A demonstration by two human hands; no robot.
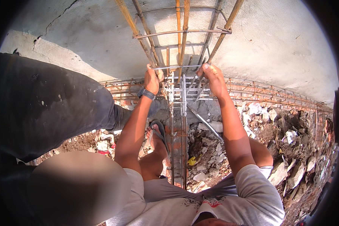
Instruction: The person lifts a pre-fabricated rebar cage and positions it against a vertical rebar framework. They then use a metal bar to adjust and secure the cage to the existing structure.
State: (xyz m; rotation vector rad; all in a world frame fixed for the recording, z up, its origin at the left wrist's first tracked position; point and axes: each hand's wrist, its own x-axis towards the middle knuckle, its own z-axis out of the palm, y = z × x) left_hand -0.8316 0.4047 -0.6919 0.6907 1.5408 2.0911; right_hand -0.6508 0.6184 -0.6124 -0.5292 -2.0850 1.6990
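A thin steel stirrup (pixel 180 67) crosses the lower part of an upright rebar cage (pixel 184 32). My left hand (pixel 151 80), with a dark watch on its wrist, closes its fingers around the stirrup's left end beside a bar. At the opposite end, my right hand (pixel 214 76) grips the stirrup with thumb and fingers next to the right-hand bars. Just below and between both hands lies a joint of whitish-coated bars (pixel 178 90), where the upright cage meets horizontal ones. My fingers partly hide where the stirrup touches the corner bars.
A cracked plaster wall (pixel 267 41) rises behind the cage. Long horizontal rebar (pixel 267 92) runs along its foot. A metal rod (pixel 206 123) slants below my right hand. Broken rubble (pixel 211 158) covers the ground. At left is another person's dark-trousered leg (pixel 56 98), close to my left arm.
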